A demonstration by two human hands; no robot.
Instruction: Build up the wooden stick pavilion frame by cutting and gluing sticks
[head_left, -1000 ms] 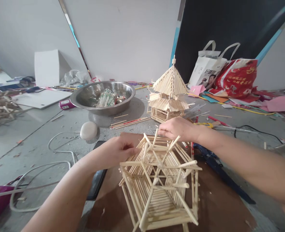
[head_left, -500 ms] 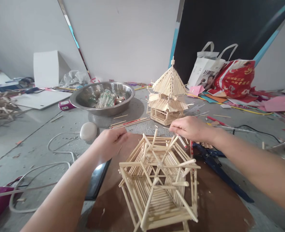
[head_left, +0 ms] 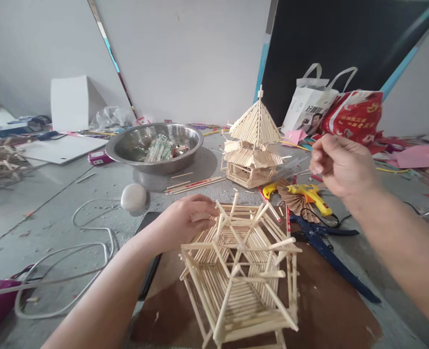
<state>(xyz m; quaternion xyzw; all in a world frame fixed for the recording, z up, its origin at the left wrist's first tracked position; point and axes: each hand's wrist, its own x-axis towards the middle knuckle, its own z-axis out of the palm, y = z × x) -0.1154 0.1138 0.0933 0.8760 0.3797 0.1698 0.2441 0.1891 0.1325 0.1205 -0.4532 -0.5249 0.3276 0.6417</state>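
A six-sided frame of thin wooden sticks (head_left: 243,310) stands on a brown board (head_left: 330,295) before me, spokes meeting above its middle. My left hand (head_left: 188,218) is at its far left corner, fingers loosely bent and apart, tips against or just beside the sticks. My right hand (head_left: 345,162) is raised at the right, away from the frame. Its fingers are curled and pressed together; whatever they may hold is too small to make out. Below it lie a yellow glue gun (head_left: 310,194) and blue-handled pliers or cutters (head_left: 330,252).
A finished stick pagoda (head_left: 252,155) stands behind the frame. Left of it are a steel basin (head_left: 123,157) with packets inside, loose sticks (head_left: 196,184), a white rounded object (head_left: 133,198) and a white cable (head_left: 59,247). Bags (head_left: 356,118) and paper scraps lie at back right.
My right hand has moved right and up from behind the frame, uncovering the glue gun. My left hand has moved right to the frame's corner, its fingers loosening. The frame has hardly moved.
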